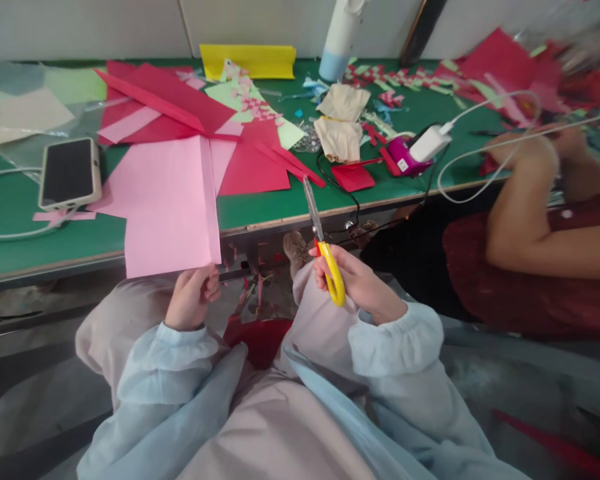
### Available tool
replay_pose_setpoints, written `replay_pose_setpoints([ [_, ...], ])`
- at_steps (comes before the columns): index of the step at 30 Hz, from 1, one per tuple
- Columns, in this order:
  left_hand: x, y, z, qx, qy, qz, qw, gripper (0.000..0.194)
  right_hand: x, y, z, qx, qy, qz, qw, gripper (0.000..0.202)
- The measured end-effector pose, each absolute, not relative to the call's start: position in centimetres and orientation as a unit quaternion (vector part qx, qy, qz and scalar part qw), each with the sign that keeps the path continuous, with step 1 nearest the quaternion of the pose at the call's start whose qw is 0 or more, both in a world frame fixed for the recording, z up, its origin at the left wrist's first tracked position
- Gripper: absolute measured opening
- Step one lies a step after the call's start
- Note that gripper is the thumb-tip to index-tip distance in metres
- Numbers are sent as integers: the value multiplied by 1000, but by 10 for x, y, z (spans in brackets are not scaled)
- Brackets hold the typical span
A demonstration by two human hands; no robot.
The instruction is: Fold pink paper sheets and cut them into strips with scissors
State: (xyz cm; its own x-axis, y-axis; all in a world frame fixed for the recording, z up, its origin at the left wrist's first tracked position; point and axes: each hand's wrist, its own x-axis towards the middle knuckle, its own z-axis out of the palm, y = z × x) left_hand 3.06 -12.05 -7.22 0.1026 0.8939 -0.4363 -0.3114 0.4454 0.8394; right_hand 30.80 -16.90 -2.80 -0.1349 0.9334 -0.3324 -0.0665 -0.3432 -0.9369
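Note:
My left hand is closed at the lower right corner of a pink paper sheet, pinching its edge. That sheet has a folded strip along its right side and hangs partly over the table's front edge. In my right hand is a pair of scissors with yellow and red handles. Their blades point up and away, apparently together, and touch no paper. Beyond the pink sheet lie red paper sheets, some of them folded.
A phone with a cable lies at left on the green table. Behind are a yellow folded card, a white and blue bottle, beige gloves and a purple power socket. A co-worker's arm rests at right.

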Motion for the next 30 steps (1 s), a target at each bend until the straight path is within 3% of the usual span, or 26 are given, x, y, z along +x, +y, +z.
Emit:
replay_pose_setpoints([
  [5,28,-127,-71,324,508,398,692,27,314,-141,-13,-575,-521,537,332,34],
  [11,19,-130,-71,371,537,386,652,32,305,-84,15,-706,-665,228,86,24],
  [15,15,-129,-70,373,544,384,646,35,285,-44,19,-689,-718,96,18,35],
  [21,23,-135,-92,463,568,256,631,37,257,-2,5,-671,-741,-15,1,34],
  [30,86,-108,-168,578,605,6,547,26,253,8,-4,-663,-747,-10,45,22],
])
